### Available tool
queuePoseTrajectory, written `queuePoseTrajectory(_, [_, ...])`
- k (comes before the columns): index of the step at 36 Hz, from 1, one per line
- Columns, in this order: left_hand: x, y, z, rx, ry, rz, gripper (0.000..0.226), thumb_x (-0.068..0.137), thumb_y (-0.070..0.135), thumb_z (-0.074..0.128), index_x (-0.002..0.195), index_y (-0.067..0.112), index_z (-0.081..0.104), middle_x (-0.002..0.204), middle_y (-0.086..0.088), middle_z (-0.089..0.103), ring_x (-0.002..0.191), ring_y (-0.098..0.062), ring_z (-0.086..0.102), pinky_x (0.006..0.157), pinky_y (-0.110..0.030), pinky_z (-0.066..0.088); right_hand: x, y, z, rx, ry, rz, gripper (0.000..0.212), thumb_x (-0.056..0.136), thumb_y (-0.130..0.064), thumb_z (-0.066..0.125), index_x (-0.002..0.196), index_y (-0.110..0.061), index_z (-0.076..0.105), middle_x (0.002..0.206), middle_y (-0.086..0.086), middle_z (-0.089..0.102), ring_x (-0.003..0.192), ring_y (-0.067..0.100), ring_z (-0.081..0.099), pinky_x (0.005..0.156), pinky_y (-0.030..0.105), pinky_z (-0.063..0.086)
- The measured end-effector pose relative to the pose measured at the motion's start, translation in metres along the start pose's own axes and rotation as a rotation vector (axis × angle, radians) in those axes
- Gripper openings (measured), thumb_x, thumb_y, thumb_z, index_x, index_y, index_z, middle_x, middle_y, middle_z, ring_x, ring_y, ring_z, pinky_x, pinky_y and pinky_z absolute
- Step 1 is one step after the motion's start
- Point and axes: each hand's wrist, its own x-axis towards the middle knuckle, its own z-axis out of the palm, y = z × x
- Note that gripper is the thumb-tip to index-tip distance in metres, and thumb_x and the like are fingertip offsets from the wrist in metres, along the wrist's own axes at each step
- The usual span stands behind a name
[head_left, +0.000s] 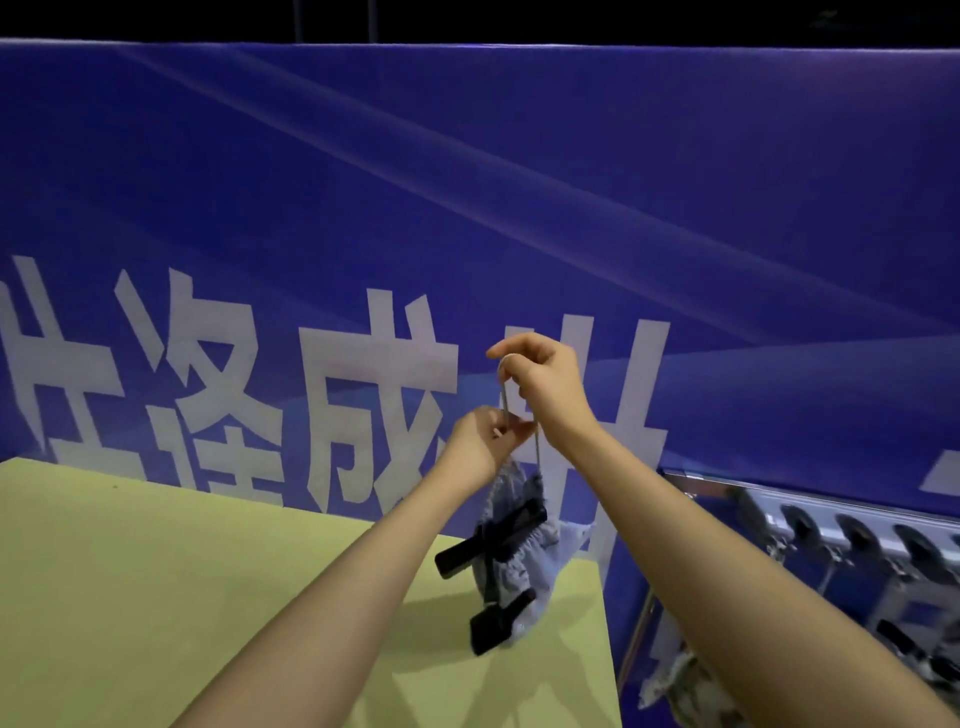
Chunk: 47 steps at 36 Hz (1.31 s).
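Head view. At lower left lies the yellow-green counter (156, 597), its right edge running down past the middle of the frame. Behind it stands a blue banner (363, 182) that fills the background and bears large white characters along its lower half. Left of centre, the left hand (480, 447) is raised above the counter's far right corner, its fingertips drawn together in a narrow pinch on the lower end of one strand of a thin metal strap (503, 395). The strap rises from this pinch as a slim upright loop. Below both hands hangs the pouch (524, 561), a gathered grey-blue fabric piece that is held up by the strap's other strand and carries a black ribbon bow (498, 535) whose tails point down and to the left. The pouch hangs in front of the counter's far right corner; whether it touches the surface cannot be told. Just right of the loop and higher than the left hand, the right hand (545, 384) pinches the top bend of the strap between thumb and forefinger, with the other fingers curled. At far right, against the foot of the banner, a metal rack (831, 525) shows a row of dark round fittings, and patterned cloth (675, 686) lies below it.
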Motion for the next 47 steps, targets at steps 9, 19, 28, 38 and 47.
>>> queuePoseTrajectory(9, [0.009,0.017,-0.015,-0.096,0.127,0.116,0.024,0.098,0.018,0.045,0.09,0.008,0.066,0.069,-0.001,0.062,0.059,-0.012,0.054,0.055,-0.022,0.045,-0.005,0.018,-0.018,-0.007,0.02,0.011,0.02,0.085,0.011,0.048,0.089,-0.001,0.063,0.07,0.003,0.057,0.053,-0.004,0.053,0.054,0.012,0.044])
queuePoseTrajectory(19, [0.019,0.026,-0.018,-0.126,0.223,0.159,0.029,0.097,0.026,0.049,0.086,0.005,0.066,0.076,-0.007,0.067,0.067,-0.015,0.063,0.061,-0.025,0.053,-0.026,0.066,-0.026,-0.03,-0.221,0.211,0.014,0.092,-0.025,0.06,0.095,-0.015,0.069,0.088,-0.002,0.067,0.082,0.006,0.06,0.075,0.016,0.048])
queuePoseTrajectory(28, [0.013,0.029,-0.02,-0.207,0.275,0.115,0.024,0.096,0.025,0.051,0.087,0.01,0.067,0.074,0.005,0.065,0.065,-0.008,0.063,0.059,-0.016,0.053,-0.045,0.092,-0.019,-0.061,-0.327,0.317,0.023,0.09,-0.015,0.063,0.108,-0.003,0.07,0.107,0.007,0.071,0.09,0.001,0.064,0.076,0.005,0.047])
queuePoseTrajectory(38, [0.007,0.051,-0.026,-0.315,0.398,0.172,0.024,0.095,0.021,0.053,0.077,0.014,0.067,0.069,0.005,0.065,0.059,-0.006,0.062,0.052,-0.01,0.051,-0.057,0.115,-0.025,-0.144,-0.312,0.292,0.021,0.089,-0.006,0.062,0.104,0.007,0.07,0.111,0.008,0.069,0.09,-0.004,0.064,0.075,0.004,0.047])
queuePoseTrajectory(47, [0.006,0.061,-0.012,-0.325,0.335,0.179,0.024,0.096,0.022,0.053,0.082,0.01,0.07,0.074,-0.001,0.068,0.068,-0.012,0.066,0.066,-0.024,0.058,-0.059,0.112,-0.039,-0.313,-0.336,0.19,0.02,0.087,-0.011,0.065,0.104,-0.002,0.073,0.113,0.008,0.069,0.101,0.011,0.061,0.085,0.007,0.044])
